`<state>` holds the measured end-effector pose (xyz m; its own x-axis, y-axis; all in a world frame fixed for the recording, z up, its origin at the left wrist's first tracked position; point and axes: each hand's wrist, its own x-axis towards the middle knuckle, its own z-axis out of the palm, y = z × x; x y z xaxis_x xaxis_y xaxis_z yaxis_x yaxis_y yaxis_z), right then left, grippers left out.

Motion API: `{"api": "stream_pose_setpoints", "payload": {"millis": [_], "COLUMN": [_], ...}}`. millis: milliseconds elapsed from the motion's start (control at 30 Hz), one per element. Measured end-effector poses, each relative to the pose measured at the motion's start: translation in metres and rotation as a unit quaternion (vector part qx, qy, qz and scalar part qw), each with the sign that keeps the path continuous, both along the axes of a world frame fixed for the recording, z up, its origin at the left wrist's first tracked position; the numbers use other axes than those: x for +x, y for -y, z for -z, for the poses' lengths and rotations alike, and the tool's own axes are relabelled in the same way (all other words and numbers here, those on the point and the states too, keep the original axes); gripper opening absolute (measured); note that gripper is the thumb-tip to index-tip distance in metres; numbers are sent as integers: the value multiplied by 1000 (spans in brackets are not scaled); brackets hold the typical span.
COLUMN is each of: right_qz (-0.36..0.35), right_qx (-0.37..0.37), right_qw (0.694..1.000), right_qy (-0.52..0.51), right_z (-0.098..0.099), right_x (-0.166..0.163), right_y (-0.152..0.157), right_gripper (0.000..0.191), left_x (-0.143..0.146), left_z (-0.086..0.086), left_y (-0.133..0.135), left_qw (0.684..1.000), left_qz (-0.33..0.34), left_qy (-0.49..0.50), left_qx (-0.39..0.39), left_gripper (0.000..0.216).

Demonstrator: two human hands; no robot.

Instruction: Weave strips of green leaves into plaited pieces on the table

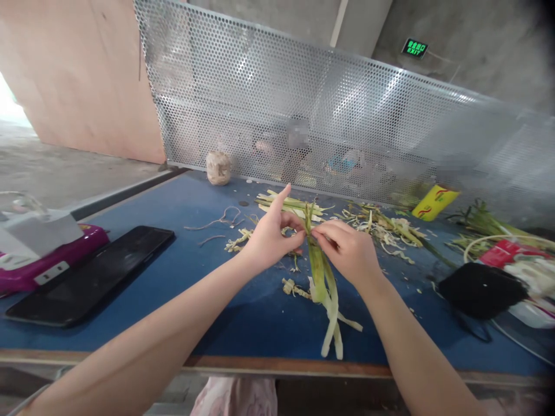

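Note:
Over the middle of the blue table, a bundle of green leaf strips point(318, 277) hangs down toward me, its pale split ends spread below. My left hand point(271, 234) is closed on the upper part from the left, one finger pointing up and away. From the right, my right hand point(350, 249) pinches the same bundle, its fingertips close to the left ones. Whether the strips are knotted or folded between the fingers is hidden. Curled pale scraps point(296, 289) lie just left of the hanging strips. Flat cut leaf strips point(299, 203) rest beyond my hands.
A black phone point(93, 274) and a purple power strip point(91, 240) lie at left. String point(223, 218) and a wrapped roll point(218, 169) sit farther back. Leaf scraps point(390, 228), a yellow packet point(435, 202) and a black pouch point(482, 290) are at right. A perforated metal screen point(260, 75) borders the back.

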<state>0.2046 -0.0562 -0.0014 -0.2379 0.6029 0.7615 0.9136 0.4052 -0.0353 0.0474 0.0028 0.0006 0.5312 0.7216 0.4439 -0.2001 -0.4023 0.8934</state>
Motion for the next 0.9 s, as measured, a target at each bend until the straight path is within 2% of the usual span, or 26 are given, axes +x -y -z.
{"api": "stream_pose_setpoints", "payload": {"millis": [167, 300, 467, 633, 767, 900], "right_qz": [49, 40, -20, -58, -99, -132], "right_qx": [21, 14, -61, -134, -193, -253], "right_qw": [992, 992, 998, 983, 945, 885], "right_qy": [118, 122, 4, -108, -244, -367], "right_z": [-3, -2, -1, -2, -3, -1], "right_x": [1, 1, 1, -2, -5, -6], "right_y": [4, 3, 1, 0, 0, -1], "right_gripper": [19, 22, 18, 15, 16, 19], "left_x": [1, 0, 0, 1, 1, 0], "left_z": [1, 1, 0, -1, -5, -9], "left_y": [0, -1, 0, 2, 3, 5], "left_qw": [1000, 1000, 1000, 996, 989, 982], "left_qz": [9, -4, 4, 33, 53, 66], "left_qy": [3, -7, -1, 43, 71, 85], "left_qx": [0, -5, -20, -75, -121, -157], "left_gripper": [86, 86, 84, 80, 74, 64]}}
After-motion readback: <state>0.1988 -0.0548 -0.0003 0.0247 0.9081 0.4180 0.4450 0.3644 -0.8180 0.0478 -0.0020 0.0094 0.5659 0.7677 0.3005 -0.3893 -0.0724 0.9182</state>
